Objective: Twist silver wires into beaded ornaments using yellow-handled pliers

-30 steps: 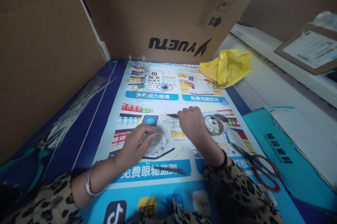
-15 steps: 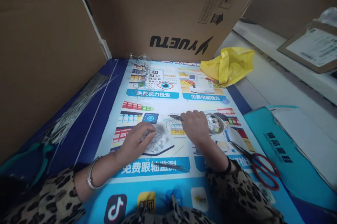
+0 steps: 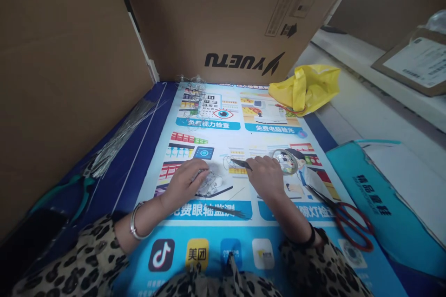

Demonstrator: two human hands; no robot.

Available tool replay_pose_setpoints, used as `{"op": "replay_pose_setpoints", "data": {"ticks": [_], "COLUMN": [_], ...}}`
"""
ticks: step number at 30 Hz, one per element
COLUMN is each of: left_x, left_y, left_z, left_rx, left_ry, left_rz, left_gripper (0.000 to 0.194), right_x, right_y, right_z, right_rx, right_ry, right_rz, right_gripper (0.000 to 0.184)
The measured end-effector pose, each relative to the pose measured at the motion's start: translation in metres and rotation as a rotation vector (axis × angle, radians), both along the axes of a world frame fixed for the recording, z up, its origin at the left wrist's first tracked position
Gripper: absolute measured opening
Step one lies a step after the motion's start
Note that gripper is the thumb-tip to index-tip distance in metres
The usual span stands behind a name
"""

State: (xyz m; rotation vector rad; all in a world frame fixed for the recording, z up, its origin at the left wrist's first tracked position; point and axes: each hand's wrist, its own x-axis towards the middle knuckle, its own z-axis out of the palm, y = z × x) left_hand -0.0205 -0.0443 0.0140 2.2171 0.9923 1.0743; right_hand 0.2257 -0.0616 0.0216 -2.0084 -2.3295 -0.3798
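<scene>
With our left hand pinching wirework at its fingertips and our right hand curled round a pointed tool, we were seemingly shaping, which called for bringing both together.

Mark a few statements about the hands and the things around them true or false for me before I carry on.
1. The right hand holds a dark pointed tool. True.
2. The red-handled scissors lie to the left of the left hand. False: they lie on the right side, beside the right forearm.
3. The teal-handled tool lies by the near end of the wire bundle. True.
4. The left hand lies flat, away from any wire. False: it is curled at the wire tangle.
5. The yellow bag lies beyond the right hand. True.
</scene>
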Motion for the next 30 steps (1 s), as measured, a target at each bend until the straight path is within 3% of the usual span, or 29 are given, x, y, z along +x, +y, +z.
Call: {"op": "replay_pose_setpoints", "data": {"ticks": [6, 14, 30], "left_x": [0.003, 0.009, 0.003], "left_y": [0.000, 0.009, 0.013], "left_z": [0.001, -0.003, -0.003], "left_rx": [-0.154, -0.430, -0.490], "left_ry": [-0.008, -0.081, -0.114], "left_rz": [0.102, 0.133, -0.015], "left_gripper": [0.012, 0.014, 0.019], "right_x": [-0.001, -0.004, -0.004], "right_y": [-0.008, -0.010, -0.006], "right_z": [0.000, 0.002, -0.003], "right_rx": [0.005, -0.014, 0.013], "right_ry": [0.009, 0.014, 0.092], "right_rz": [0.005, 0.027, 0.094], "right_gripper": [0.016, 0.016, 0.016]}}
